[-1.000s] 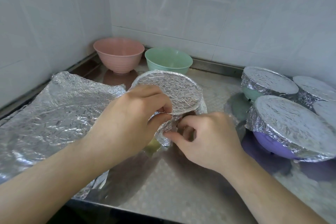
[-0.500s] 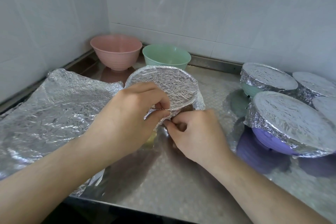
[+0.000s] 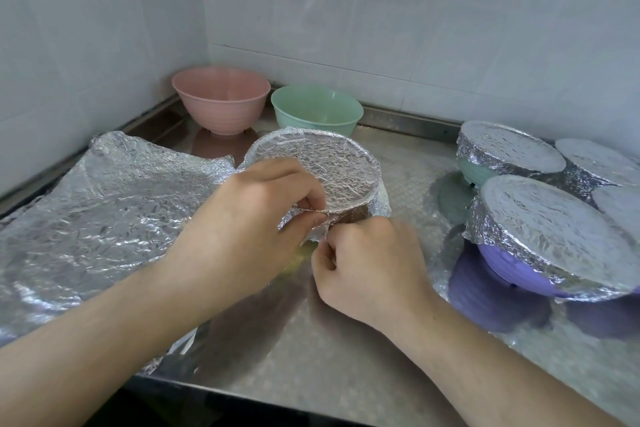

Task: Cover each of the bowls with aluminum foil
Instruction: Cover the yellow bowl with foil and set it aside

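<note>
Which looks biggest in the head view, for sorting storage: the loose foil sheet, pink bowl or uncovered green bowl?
1. Loose foil sheet, clearly largest.
2. Pink bowl and uncovered green bowl: near alike; the pink looks slightly taller.

No legible text anywhere in view

No words, labels, brands or numbers can be read on the foil sheet (image 3: 104,204); the foil-covered bowls carry only crinkles; the pink bowl (image 3: 221,100), the green bowl (image 3: 317,111), the steel counter (image 3: 311,357) and the tiled wall (image 3: 415,10) are unmarked.
</note>
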Action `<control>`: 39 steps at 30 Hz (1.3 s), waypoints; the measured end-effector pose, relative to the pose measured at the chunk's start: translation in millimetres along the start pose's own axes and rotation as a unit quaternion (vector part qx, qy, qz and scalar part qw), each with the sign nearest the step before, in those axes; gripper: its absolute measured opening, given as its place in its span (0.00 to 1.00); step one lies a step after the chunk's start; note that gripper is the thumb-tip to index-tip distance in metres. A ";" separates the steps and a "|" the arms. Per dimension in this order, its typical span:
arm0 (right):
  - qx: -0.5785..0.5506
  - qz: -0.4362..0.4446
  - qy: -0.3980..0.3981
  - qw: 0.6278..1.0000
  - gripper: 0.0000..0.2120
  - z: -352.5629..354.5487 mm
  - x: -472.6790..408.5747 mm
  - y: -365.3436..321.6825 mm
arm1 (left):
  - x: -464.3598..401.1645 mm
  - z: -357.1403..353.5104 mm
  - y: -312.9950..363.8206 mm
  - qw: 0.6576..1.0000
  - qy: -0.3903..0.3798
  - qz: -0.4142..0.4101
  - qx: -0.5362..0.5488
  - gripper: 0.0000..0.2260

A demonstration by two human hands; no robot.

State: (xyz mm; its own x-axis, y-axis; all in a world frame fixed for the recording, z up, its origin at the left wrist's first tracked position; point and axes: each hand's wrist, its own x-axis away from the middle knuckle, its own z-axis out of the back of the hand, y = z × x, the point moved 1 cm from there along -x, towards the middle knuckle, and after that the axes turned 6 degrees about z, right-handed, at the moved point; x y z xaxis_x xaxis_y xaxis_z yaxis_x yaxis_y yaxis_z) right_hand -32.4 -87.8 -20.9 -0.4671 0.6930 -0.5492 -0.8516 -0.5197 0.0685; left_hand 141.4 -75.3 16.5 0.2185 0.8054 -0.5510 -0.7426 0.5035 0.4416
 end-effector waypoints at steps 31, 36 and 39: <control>-0.035 0.080 0.112 0.990 0.20 17.6 -11.4 8.5 | -0.3 1.0 3.8 1.000 -0.023 -0.012 0.017 0.07; -0.154 0.079 0.085 0.981 0.21 20.3 -7.6 13.5 | 0.4 1.4 3.9 0.999 -0.019 -0.006 0.028 0.06; -0.142 0.073 0.109 0.981 0.16 15.9 -8.0 13.8 | 0.9 1.6 4.6 0.999 -0.016 -0.004 0.033 0.06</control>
State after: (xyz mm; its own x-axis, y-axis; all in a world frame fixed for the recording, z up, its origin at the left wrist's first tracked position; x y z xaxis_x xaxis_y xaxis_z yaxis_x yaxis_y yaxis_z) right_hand -44.2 -92.5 -2.3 -0.4912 0.4933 -0.7179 -0.6645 -0.7451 -0.0573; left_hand 139.2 -71.7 19.1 0.2458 0.8106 -0.5315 -0.6982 0.5284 0.4830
